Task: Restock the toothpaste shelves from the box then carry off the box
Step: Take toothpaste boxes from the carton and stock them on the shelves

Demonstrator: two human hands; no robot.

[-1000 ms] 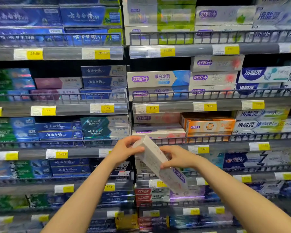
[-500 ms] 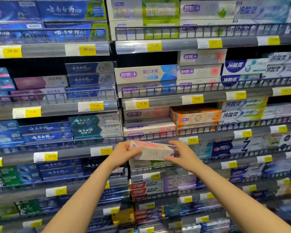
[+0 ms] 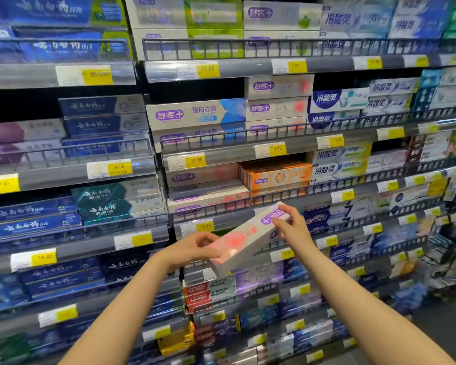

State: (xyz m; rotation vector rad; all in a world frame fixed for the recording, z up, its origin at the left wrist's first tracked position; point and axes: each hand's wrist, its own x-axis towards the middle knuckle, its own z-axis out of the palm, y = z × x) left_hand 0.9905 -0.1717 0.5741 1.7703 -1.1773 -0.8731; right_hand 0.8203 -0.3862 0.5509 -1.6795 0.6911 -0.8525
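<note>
A white toothpaste carton (image 3: pixel 244 239) with pink and purple print is held tilted in front of the shelves, its purple end up to the right. My left hand (image 3: pixel 192 248) grips its lower left end. My right hand (image 3: pixel 291 225) pinches its upper right end. Just behind it is the shelf (image 3: pixel 221 209) with matching pink and white cartons (image 3: pixel 208 198) behind a wire rail. The supply box is out of view.
Rows of shelves full of toothpaste cartons fill the view, each fronted by a wire rail and yellow price tags (image 3: pixel 205 226). Orange cartons (image 3: pixel 277 177) sit right of the pink ones. Dark floor (image 3: pixel 442 327) shows at the lower right.
The carton has turned from lying level to slanting, its purple end raised to the right. The view has shifted so the shelves sit further right and nearer.
</note>
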